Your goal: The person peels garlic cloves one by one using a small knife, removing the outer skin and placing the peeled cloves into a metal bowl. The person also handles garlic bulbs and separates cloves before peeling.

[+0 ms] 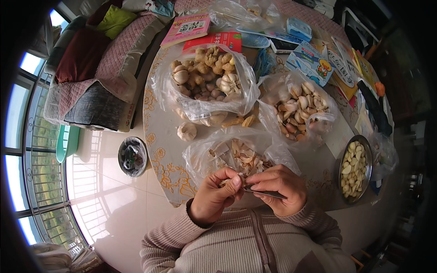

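My left hand [218, 194] pinches a garlic clove [240, 175] with papery skin, mostly covered by the fingers. Against it, my right hand [281, 189] holds a small metal blade [268, 193]. Both hands are over the near edge of a plastic bag of garlic skins [245, 155]. Behind lies a bag of unpeeled cloves [298, 109] on the right. A larger bag further left holds ginger [213, 61] and garlic bulbs [229, 83]. One garlic bulb [186, 131] lies loose on the table. Peeled cloves [353, 169] fill a steel bowl at the right.
The round table [158, 136] has a patterned cover. Books [187, 30], an illustrated booklet [309, 63] and more plastic bags [244, 15] lie towards its back. A lined bin [133, 157] stands on the floor at left, near a padded sofa [116, 61] and a green basin [68, 143].
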Demonstrator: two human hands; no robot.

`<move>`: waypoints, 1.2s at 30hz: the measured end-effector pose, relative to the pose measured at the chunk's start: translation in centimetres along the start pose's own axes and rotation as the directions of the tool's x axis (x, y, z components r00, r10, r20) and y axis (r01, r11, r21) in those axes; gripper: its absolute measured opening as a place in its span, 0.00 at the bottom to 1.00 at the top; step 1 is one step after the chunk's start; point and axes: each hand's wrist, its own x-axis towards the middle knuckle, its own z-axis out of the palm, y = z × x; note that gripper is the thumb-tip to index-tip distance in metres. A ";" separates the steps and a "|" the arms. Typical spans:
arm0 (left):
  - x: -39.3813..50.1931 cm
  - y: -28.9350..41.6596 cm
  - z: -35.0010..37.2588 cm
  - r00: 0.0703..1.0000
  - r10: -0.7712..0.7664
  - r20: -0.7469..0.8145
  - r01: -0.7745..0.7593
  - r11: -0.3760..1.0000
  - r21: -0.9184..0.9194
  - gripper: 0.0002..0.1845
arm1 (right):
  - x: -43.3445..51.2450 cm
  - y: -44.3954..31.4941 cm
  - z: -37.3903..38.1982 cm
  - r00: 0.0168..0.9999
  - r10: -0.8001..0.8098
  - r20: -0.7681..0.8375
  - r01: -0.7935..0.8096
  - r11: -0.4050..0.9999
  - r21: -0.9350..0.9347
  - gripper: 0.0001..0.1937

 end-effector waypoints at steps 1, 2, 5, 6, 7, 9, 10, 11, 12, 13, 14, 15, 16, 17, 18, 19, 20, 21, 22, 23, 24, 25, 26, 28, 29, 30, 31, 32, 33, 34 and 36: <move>-0.1 0.0 0.0 1.000 -0.009 -0.008 0.009 1.000 -0.013 0.08 | 0.0 -0.1 0.0 1.000 0.001 -0.004 -0.001 1.000 0.002 0.10; -0.2 0.0 0.1 1.000 -0.012 -0.012 0.012 1.000 -0.011 0.08 | -0.1 -0.1 0.1 1.000 0.001 -0.007 -0.001 1.000 0.004 0.11; -0.3 0.1 0.1 1.000 -0.013 -0.013 0.013 1.000 -0.015 0.08 | -0.2 -0.1 0.1 1.000 -0.012 -0.014 0.011 1.000 -0.017 0.12; -0.3 0.1 0.0 1.000 -0.011 -0.006 0.011 1.000 -0.022 0.07 | -0.2 -0.1 0.1 1.000 -0.018 -0.017 0.017 0.999 -0.029 0.12; -0.3 0.1 0.0 1.000 -0.009 0.001 0.009 1.000 -0.029 0.07 | -0.2 -0.2 0.1 0.999 -0.027 -0.025 0.026 0.999 -0.036 0.12; -0.2 0.0 -0.2 1.000 -0.016 0.021 0.017 1.000 -0.021 0.07 | -0.2 -0.2 0.2 0.998 -0.044 -0.043 0.042 0.998 -0.051 0.13; -0.2 0.0 -0.2 0.999 -0.021 0.032 0.021 1.000 -0.017 0.07 | -0.3 -0.3 0.2 0.998 -0.039 -0.053 0.036 0.997 -0.062 0.13; -0.2 -0.1 -0.3 0.999 -0.025 0.030 0.025 1.000 -0.016 0.07 | -0.4 -0.4 0.3 0.997 -0.034 -0.063 0.030 0.997 -0.072 0.14; -0.1 -0.1 -0.3 0.999 -0.031 0.032 0.031 0.999 -0.014 0.06 | -0.5 -0.4 0.3 0.997 -0.029 -0.076 0.023 0.996 -0.085 0.14; -0.1 -0.1 -0.3 0.999 -0.036 0.034 0.037 0.999 -0.012 0.06 | -0.6 -0.4 0.4 0.996 -0.038 -0.082 0.030 0.995 -0.097 0.14; -0.1 -0.2 -0.3 0.999 -0.024 0.022 0.024 1.000 -0.012 0.06 | -0.8 -0.3 0.5 0.995 -0.047 -0.088 0.038 0.993 -0.110 0.14; -0.1 -0.4 -0.4 1.000 -0.010 0.008 0.010 1.000 -0.012 0.06 | -0.8 -0.2 0.6 0.994 -0.057 -0.093 0.046 0.992 -0.119 0.14; -0.1 -0.5 -0.4 1.000 0.004 -0.006 -0.004 1.000 -0.012 0.06 | -0.8 -0.4 0.6 0.995 -0.030 -0.092 0.019 0.993 -0.119 0.14; -0.1 -0.4 -0.3 1.000 0.012 -0.018 -0.012 1.000 0.012 0.07 | -0.7 -0.6 0.5 0.996 -0.004 -0.092 -0.007 0.993 -0.119 0.14; -0.2 -0.3 -0.2 0.999 0.019 -0.027 -0.018 0.999 0.035 0.07 | -0.6 -0.7 0.4 0.996 0.023 -0.091 -0.034 0.992 -0.120 0.14; -0.2 -0.3 -0.1 0.999 0.027 -0.037 -0.025 0.998 0.058 0.07 | -0.7 -0.6 0.3 0.995 0.038 -0.089 -0.047 0.994 -0.099 0.14; -0.2 -0.2 -0.1 0.999 0.028 -0.034 -0.026 0.997 0.077 0.08 | -0.8 -0.5 0.4 0.995 0.053 -0.086 -0.060 0.995 -0.079 0.14; -0.3 -0.2 -0.2 0.999 0.030 -0.033 -0.027 0.995 0.095 0.08 | -0.8 -0.3 0.4 0.994 0.068 -0.081 -0.073 0.996 -0.056 0.13; -0.4 -0.2 -0.2 0.999 0.032 -0.032 -0.029 0.993 0.114 0.09 | -0.8 -0.2 0.3 0.993 0.073 -0.091 -0.077 0.996 -0.045 0.13; -0.4 -0.1 -0.2 0.999 0.012 -0.033 -0.008 0.992 0.123 0.09 | -0.6 0.0 0.2 0.992 0.078 -0.100 -0.082 0.996 -0.034 0.12; -0.6 0.1 -0.1 0.999 -0.009 -0.034 0.013 0.991 0.133 0.09 | -0.5 0.1 0.1 0.990 0.085 -0.109 -0.088 0.996 -0.022 0.12; -0.6 0.2 -0.1 0.999 -0.030 -0.036 0.034 0.989 0.142 0.09 | -0.5 0.2 0.0 0.988 0.105 -0.115 -0.105 0.994 0.011 0.11; -0.6 0.1 -0.2 0.999 -0.020 -0.028 0.023 0.992 0.121 0.09 | -0.5 0.3 0.0 0.985 0.126 -0.120 -0.121 0.992 0.044 0.10; -0.5 0.0 -0.5 1.000 0.004 -0.017 -0.002 0.997 0.079 0.09 | -0.4 0.4 -0.2 0.987 0.139 -0.083 -0.131 0.987 0.093 0.09; -0.6 0.0 -0.4 1.000 0.000 -0.016 0.001 0.997 0.074 0.09 | -0.3 0.2 -0.4 0.991 0.131 -0.042 -0.126 0.986 0.108 0.09; -0.6 0.1 -0.3 1.000 -0.005 -0.014 0.005 0.998 0.070 0.09 | -0.2 0.1 -0.6 0.992 0.123 -0.002 -0.122 0.985 0.122 0.09; -0.6 0.1 -0.3 1.000 -0.009 -0.012 0.010 0.998 0.066 0.09 | -0.1 0.0 -0.6 0.995 0.097 0.006 -0.097 0.989 0.109 0.08; -0.6 0.1 -0.3 1.000 -0.012 -0.012 0.013 0.998 0.065 0.09 | 0.0 0.0 -0.7 0.997 0.071 0.015 -0.072 0.993 0.097 0.07; -0.6 0.1 -0.4 1.000 -0.015 -0.013 0.015 0.998 0.065 0.09 | 0.1 -0.1 -0.6 0.999 0.045 0.024 -0.047 0.995 0.085 0.07; -0.6 0.0 -0.4 1.000 -0.017 -0.013 0.018 0.998 0.065 0.09 | 0.1 -0.1 -0.6 0.999 0.043 0.023 -0.045 0.995 0.085 0.07; -0.7 0.1 -0.4 1.000 -0.016 -0.004 0.017 0.998 0.068 0.09 | 0.0 -0.1 -0.4 0.999 0.040 0.023 -0.042 0.996 0.085 0.07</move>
